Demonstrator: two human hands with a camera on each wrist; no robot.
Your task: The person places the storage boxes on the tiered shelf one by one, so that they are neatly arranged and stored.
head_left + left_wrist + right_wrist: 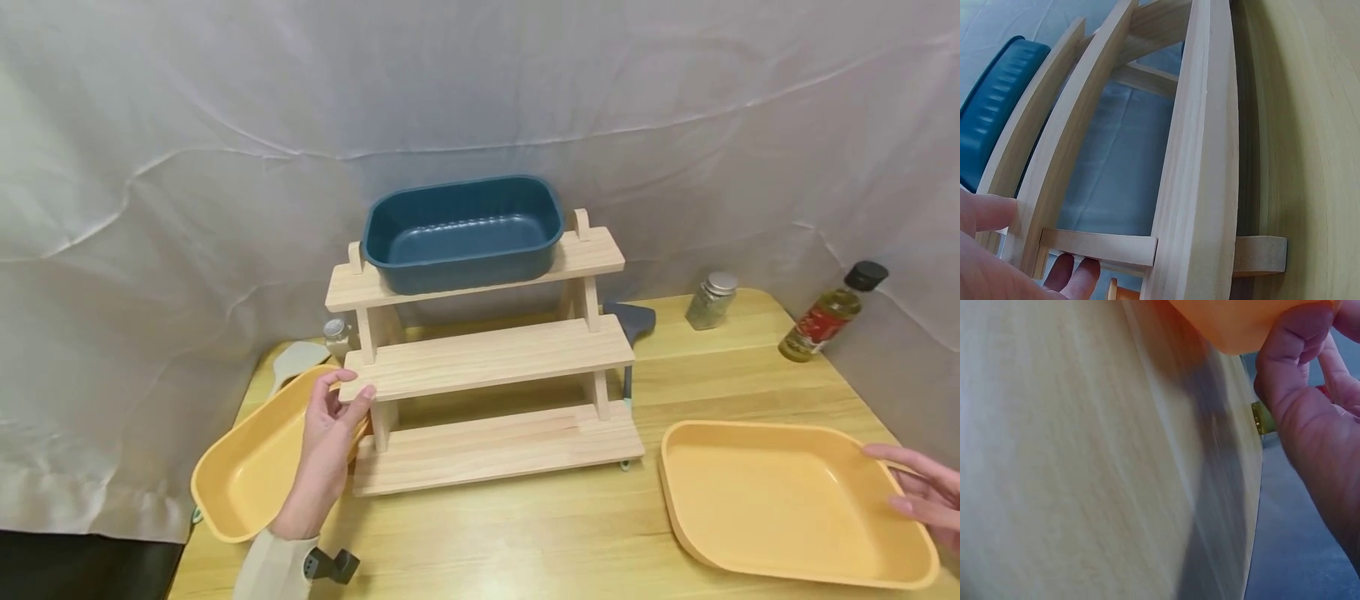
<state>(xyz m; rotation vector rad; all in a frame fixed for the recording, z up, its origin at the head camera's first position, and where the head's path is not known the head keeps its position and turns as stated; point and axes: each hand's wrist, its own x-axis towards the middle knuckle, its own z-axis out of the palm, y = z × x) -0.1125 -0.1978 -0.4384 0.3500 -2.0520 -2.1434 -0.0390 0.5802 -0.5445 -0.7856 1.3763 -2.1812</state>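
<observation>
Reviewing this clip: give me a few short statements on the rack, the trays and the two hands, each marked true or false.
1. A dark blue tub sits on the top shelf of the wooden rack. True.
2. The left hand rests flat on the table, apart from everything. False: its fingers hold the left end of the rack's middle shelf, in front of a tilted yellow tray.
3. The right hand touches the right rim of the large yellow tray. True.
4. The oil bottle stands on the rack's lowest shelf. False: it stands on the table at the far right.
</observation>
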